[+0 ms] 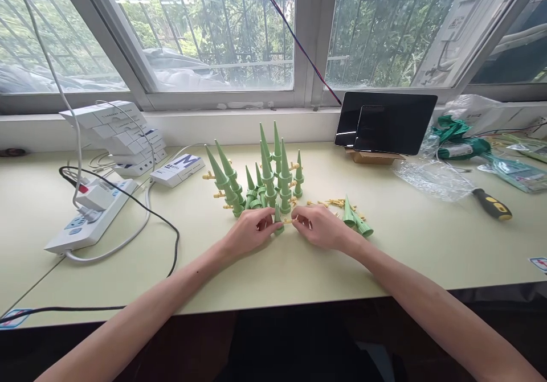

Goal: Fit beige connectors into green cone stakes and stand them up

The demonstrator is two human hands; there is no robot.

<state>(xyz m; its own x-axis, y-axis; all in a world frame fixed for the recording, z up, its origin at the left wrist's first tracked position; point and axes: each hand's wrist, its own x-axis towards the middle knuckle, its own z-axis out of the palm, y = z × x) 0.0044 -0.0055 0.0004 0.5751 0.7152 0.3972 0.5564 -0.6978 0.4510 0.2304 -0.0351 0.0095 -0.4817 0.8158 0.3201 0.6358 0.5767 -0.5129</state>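
My left hand [252, 229] is closed around a small green plastic spike [277, 218], which stands upright just above or on the table. My right hand [315, 225] pinches a small yellow valve piece [287, 221] at the spike's right side; whether it is seated in the spike I cannot tell. Behind my hands stand stacks of green spikes [267, 177], several with yellow valves sticking out sideways. To the right of my right hand are loose green spikes [362, 225], one upright and others lying down. A scatter of yellow valves [337, 202] lies just behind them.
At left, a white power strip [102, 217] with cables lies near stacked white boxes [128, 137] and a single white box [178, 169]. A dark tablet [393, 123] with a phone leans at the back. Clear plastic wrap [436, 180] and a screwdriver [491, 204] lie right.
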